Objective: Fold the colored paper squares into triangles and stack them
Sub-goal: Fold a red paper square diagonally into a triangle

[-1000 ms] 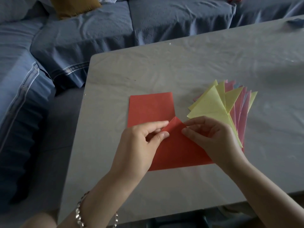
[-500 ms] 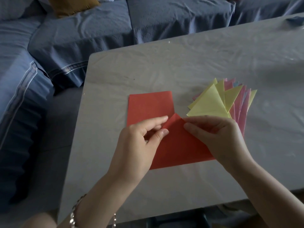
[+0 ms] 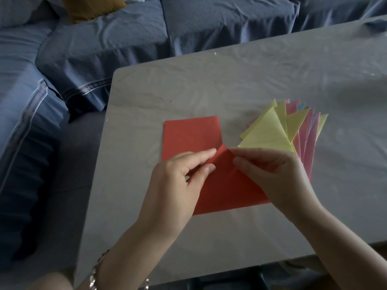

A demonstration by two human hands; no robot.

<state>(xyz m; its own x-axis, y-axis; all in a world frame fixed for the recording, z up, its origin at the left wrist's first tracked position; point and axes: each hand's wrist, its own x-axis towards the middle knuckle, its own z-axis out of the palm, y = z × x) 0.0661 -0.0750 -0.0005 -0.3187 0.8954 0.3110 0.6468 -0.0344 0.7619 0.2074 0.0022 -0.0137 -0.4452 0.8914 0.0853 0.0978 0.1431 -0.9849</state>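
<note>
Left hand (image 3: 178, 181): thumb and forefinger pinch the raised corner of the red paper square (image 3: 192, 135), which lies mid-table; right hand (image 3: 278, 176) pinches the same corner. The sheet is probably light, limp and easily creased, best held at its corners. Flap tip points away from the person, the fold running diagonally; triangle stack (image 3: 270, 132) just beside.

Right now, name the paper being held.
The red paper, its corner pinched by the left hand and right hand; yellow and pink triangles lie folded aside.
</note>
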